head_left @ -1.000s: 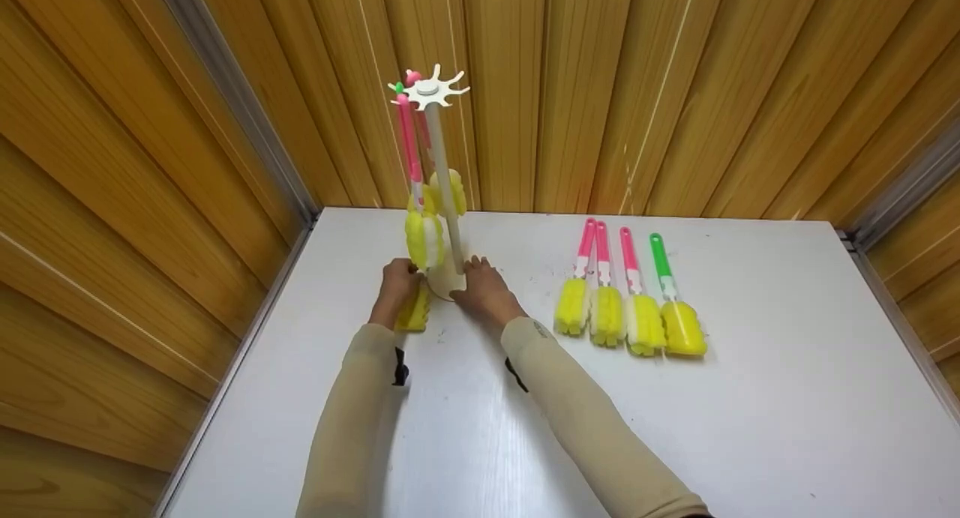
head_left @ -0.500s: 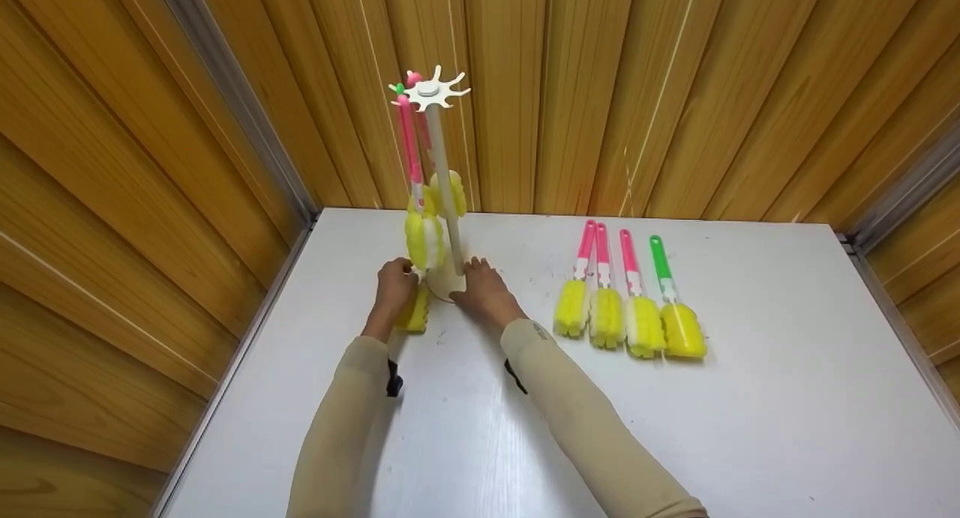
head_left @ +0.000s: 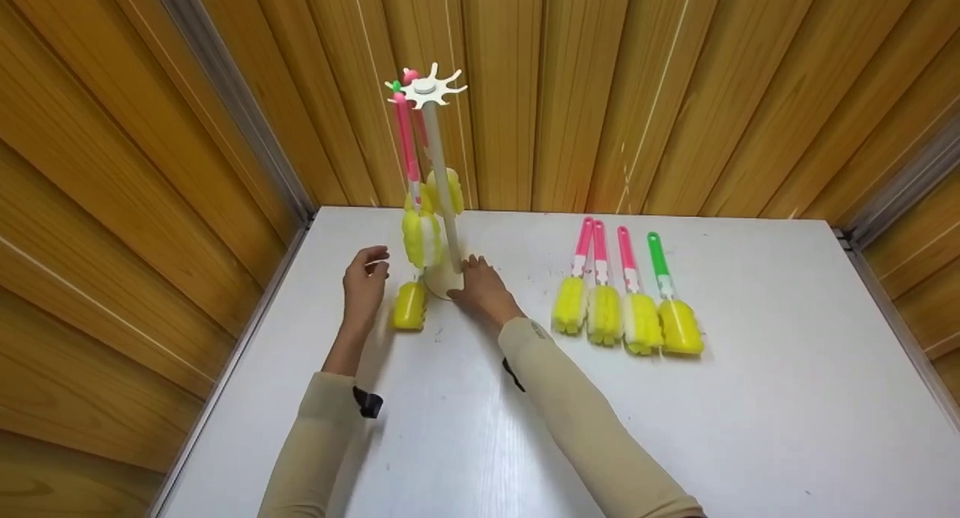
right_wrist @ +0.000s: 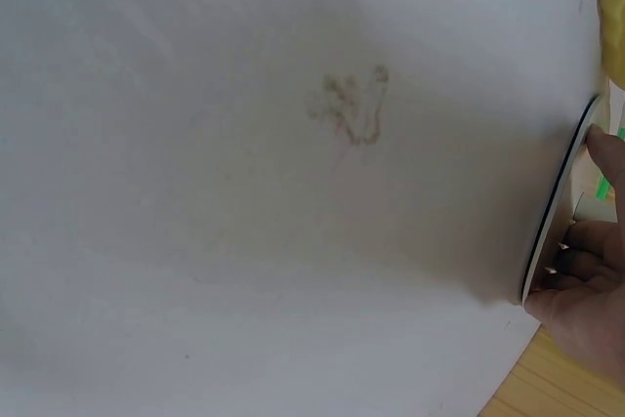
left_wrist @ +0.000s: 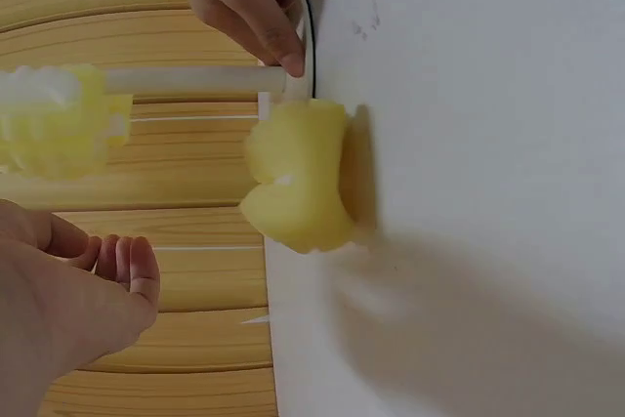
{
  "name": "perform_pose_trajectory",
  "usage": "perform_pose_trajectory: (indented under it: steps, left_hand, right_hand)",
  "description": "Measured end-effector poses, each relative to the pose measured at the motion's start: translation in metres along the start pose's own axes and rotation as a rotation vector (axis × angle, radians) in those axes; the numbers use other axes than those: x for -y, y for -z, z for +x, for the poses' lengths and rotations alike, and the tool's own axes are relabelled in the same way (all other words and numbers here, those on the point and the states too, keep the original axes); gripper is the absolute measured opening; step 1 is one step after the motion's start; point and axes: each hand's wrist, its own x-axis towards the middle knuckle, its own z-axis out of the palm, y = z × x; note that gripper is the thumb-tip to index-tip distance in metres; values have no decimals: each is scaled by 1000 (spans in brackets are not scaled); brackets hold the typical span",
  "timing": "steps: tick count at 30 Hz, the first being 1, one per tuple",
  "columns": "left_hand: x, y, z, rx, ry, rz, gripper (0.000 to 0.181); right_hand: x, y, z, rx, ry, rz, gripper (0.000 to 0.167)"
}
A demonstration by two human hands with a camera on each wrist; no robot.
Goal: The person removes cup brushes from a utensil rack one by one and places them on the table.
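Observation:
A white rack (head_left: pixel 441 181) with a star-shaped hook top (head_left: pixel 425 88) stands on the table. Pink- and green-tipped sponge brushes hang on its left side, one with a pink handle (head_left: pixel 406 139) in front. My right hand (head_left: pixel 486 289) grips the edge of the round base (right_wrist: pixel 555 214), its thumb at one side and fingers curled at the other. To the left of the base, a yellow sponge head (head_left: pixel 409 306) sits low by the table; its handle is mostly hidden. My left hand (head_left: pixel 364 285) is apart from it, holding nothing, fingers loosely bent.
Right of the rack, several sponge brushes lie in a row, pink-handled ones (head_left: pixel 628 259) and a green-handled one (head_left: pixel 659 256) at the end. The white table (head_left: pixel 780 368) meets wood-patterned walls (head_left: pixel 570 91) at the back and sides.
My left hand has let go of the yellow sponge brush beside the base and drawn away to the left. My right hand has stayed at the base.

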Motion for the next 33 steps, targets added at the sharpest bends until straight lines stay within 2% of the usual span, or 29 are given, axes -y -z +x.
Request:
perform_pose_trajectory:
  steps: [4,10,16,19,26,29,33]
  left_hand:
    - [-20,-2,-8,-39,-38,-54,32]
    - [-57,-4,-16,-106,-189,-103,33]
    - [-86,-11,-14,-72,-309,-134,39]
    - [-95,-15,-9,-51,-327,-130,42]
    - [-107,-20,2,-8,-296,-166,41]
    - [-109,-22,4,1,-316,-191,38]
    - [-114,-22,7,-17,-372,-220,36]
  right_hand:
    - [1,0,-1,6,-8,8,77]
    - [5,-1,-4,13,2,50,76]
    - [2,1,-5,29,2,11,75]
    - [-1,2,-4,38,5,-16,75]
    - [-3,2,-4,18,12,15,73]
    - [-3,2,-4,15,12,14,73]
    - [-2,2,-3,12,29,-11,73]
